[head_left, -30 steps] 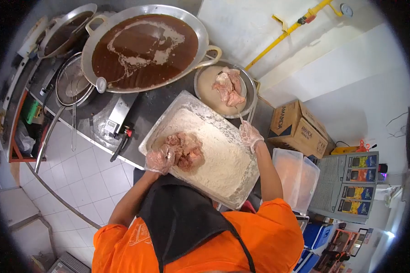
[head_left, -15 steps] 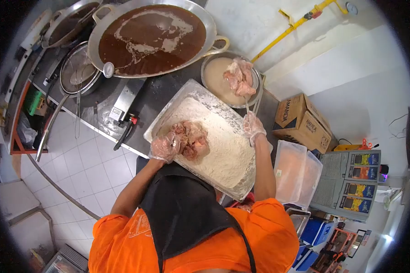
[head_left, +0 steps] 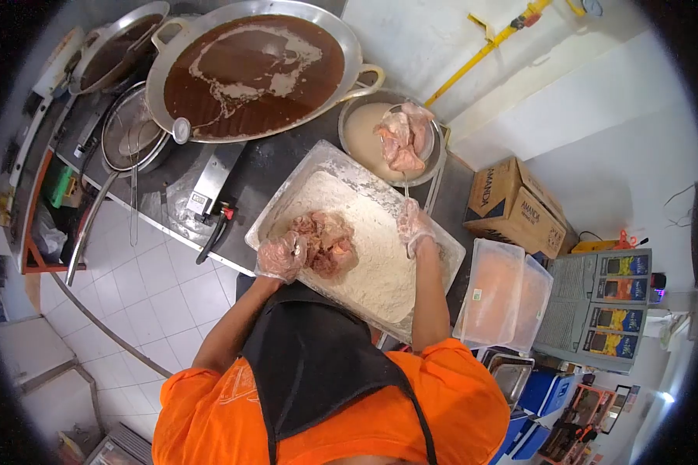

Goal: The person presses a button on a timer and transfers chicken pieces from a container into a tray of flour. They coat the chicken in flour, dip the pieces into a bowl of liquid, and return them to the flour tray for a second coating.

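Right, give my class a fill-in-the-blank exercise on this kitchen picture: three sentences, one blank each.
1. The left hand rests on raw chicken pieces in a tray of ____.
2. The right hand, like the left, wears a clear plastic ____.
3. Over the orange shirt the person wears a black ____.
Missing words: flour; glove; apron.

Flour tray [head_left: 287, 188] fills the tabletop [head_left: 260, 167] front. Open flour btwn left hand [head_left: 281, 257] at the chicken pile [head_left: 327, 240] and right hand [head_left: 412, 225] is free. Far side blocked: oil wok [head_left: 352, 62] just behind tray, batter bowl [head_left: 440, 151] at its far right corner. Bare tabletop strip left of tray, near strainer [head_left: 128, 132]. 2 plastic tubs [head_left: 500, 291] crowd the right edge.
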Tool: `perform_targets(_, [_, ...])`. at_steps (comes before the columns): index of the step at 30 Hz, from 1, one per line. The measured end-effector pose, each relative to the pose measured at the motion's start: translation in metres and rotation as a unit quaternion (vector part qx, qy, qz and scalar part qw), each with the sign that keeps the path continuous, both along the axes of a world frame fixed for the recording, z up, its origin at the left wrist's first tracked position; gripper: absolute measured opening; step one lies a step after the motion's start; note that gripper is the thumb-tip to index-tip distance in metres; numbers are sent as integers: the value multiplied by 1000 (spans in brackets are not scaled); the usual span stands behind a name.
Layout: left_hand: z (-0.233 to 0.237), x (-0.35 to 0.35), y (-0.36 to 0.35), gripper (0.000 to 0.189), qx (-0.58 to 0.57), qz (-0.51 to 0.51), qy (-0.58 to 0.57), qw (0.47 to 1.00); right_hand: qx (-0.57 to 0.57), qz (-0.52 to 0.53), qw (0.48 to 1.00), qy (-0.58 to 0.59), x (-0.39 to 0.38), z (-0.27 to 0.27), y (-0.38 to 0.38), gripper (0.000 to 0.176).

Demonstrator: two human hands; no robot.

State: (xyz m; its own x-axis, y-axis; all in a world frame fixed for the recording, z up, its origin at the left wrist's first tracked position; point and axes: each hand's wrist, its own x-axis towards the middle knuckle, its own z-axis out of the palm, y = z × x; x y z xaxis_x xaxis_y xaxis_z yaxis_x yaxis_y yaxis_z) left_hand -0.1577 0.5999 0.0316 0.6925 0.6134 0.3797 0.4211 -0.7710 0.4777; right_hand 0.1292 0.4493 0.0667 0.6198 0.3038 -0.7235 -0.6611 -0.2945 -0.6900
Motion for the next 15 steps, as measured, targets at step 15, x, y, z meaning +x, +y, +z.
perform_targets(15, [-1, 1, -3, 20, 41, 27, -42, 998, 30, 35, 999, 3, -10, 8, -10, 24])
